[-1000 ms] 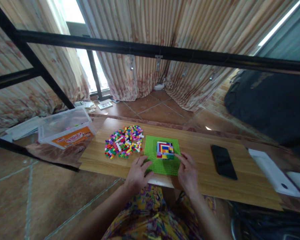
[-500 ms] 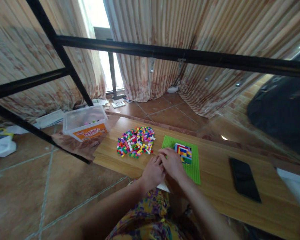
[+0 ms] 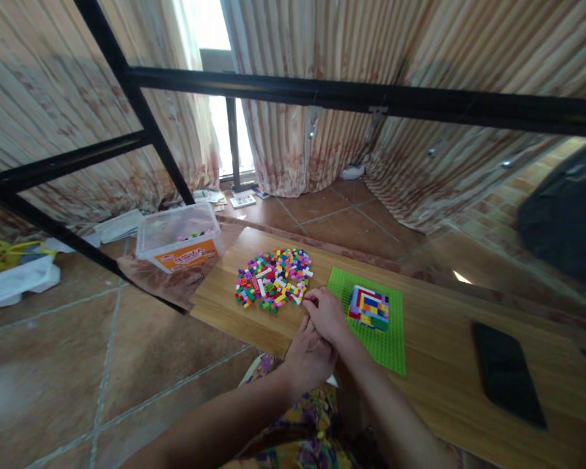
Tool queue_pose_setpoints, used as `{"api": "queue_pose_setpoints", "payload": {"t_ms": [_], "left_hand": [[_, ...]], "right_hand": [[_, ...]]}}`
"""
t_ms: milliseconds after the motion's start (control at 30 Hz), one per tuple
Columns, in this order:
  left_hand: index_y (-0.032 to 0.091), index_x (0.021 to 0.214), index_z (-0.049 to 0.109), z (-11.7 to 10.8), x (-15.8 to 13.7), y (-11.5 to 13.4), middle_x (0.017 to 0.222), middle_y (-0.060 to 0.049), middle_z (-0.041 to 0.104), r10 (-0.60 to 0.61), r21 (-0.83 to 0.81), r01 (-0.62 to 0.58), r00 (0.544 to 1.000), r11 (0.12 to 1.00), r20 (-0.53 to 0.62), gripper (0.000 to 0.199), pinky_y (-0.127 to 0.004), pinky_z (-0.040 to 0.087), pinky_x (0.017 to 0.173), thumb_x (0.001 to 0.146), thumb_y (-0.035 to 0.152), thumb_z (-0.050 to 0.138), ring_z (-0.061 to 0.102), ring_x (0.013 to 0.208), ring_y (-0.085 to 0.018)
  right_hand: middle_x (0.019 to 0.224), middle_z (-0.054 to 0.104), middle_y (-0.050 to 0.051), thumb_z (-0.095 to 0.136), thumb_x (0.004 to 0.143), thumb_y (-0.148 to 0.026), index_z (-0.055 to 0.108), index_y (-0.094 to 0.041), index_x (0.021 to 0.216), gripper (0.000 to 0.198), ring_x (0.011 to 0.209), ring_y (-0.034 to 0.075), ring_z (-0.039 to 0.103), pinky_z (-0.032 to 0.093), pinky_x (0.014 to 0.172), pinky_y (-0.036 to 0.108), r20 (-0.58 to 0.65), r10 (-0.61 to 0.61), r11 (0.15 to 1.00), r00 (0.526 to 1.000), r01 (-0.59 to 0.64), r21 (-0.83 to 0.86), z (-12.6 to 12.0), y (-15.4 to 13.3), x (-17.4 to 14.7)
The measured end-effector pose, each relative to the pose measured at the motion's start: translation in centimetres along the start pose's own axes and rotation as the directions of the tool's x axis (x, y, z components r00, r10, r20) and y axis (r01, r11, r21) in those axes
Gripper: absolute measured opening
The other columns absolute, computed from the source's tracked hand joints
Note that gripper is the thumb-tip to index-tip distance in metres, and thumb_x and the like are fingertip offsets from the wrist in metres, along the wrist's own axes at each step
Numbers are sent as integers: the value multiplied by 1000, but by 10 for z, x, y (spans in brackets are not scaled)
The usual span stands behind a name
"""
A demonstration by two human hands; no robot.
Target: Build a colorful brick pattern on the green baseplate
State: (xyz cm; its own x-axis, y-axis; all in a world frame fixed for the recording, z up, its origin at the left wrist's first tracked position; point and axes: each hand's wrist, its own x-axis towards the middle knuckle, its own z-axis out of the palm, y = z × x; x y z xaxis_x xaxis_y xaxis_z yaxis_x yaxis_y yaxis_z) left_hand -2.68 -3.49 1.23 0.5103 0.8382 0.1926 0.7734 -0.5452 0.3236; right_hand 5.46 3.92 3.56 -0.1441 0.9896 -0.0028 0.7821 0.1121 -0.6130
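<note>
Where right grip (image 3: pixel 326 315) ends, brick pile (image 3: pixel 268 286) lies just beside.

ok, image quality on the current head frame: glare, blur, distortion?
Head view: the window is blown out to white beside the curtains; head view: a small bright patch stands out on the floor; head view: the black phone looks smeared, while many bricks in the loose pile stay separable; head view: probably wide-angle stretch toward the edges.
</note>
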Motion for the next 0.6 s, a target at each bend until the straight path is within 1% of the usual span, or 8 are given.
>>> {"api": "queue_pose_setpoints", "payload": {"t_ms": [133,200,267,333,400,467,533,600], "left_hand": [[15,130,56,-7,0,1,133,-13,59,-27,-43,28,999,999,31,43,-51,31,114,89,25,48,44,131,-30],[16,134,53,-9,-1,0,137,-13,55,-38,-53,39,999,998,26,47,-50,32,113,87,24,51,42,133,-31],[17,138,48,-9,-1,-1,144,-12,49,-47,-59,47,999,997,13,50,-50,32,113,88,25,50,39,136,-31],[18,140,46,-10,-1,-1,147,-11,45,-47,-63,48,999,997,6,50,-50,32,113,90,26,48,37,137,-30],[19,138,47,-10,-1,-1,148,-10,45,-47,-64,47,999,997,1,46,-50,33,113,93,27,45,37,138,-29],[19,136,49,-11,-1,0,147,-11,46,-47,-63,47,999,997,-7,44,-50,33,113,94,28,44,37,137,-30],[19,135,50,-11,-1,0,146,-10,47,-49,-65,48,999,997,-15,43,-50,34,112,93,27,44,39,136,-30],[19,135,50,-10,0,-1,146,-11,47,-49,-68,47,999,997,-20,43,-51,35,111,93,28,45,40,136,-30]], "right_hand": [[91,71,7,50,86,-26,68,-19,90,20,85,18,64,48,79,31,-174,4,971,985,38,238,1,8,-15],[96,72,8,49,88,-29,69,-19,94,24,89,19,65,49,82,33,-249,20,941,968,66,333,-3,10,-24],[100,72,9,48,88,-32,69,-19,98,27,93,20,66,50,85,34,-308,56,917,950,73,392,-11,14,-32],[103,72,10,48,89,-36,69,-18,101,31,94,21,66,50,86,35,-368,126,902,921,48,429,-24,23,-42],[103,72,11,47,89,-40,70,-17,102,35,92,21,67,51,85,36,-433,209,895,877,6,445,-41,38,-52],[103,73,11,47,88,-41,70,-17,103,37,90,22,67,51,84,37,-497,265,906,826,-36,423,-59,59,-62],[100,73,12,49,86,-40,72,-16,100,36,90,23,66,50,83,37,-543,283,934,790,-100,342,-74,79,-71],[97,73,13,49,84,-39,73,-15,98,36,88,24,66,50,82,37,-561,287,951,777,-161,263,-85,95,-77]]}}
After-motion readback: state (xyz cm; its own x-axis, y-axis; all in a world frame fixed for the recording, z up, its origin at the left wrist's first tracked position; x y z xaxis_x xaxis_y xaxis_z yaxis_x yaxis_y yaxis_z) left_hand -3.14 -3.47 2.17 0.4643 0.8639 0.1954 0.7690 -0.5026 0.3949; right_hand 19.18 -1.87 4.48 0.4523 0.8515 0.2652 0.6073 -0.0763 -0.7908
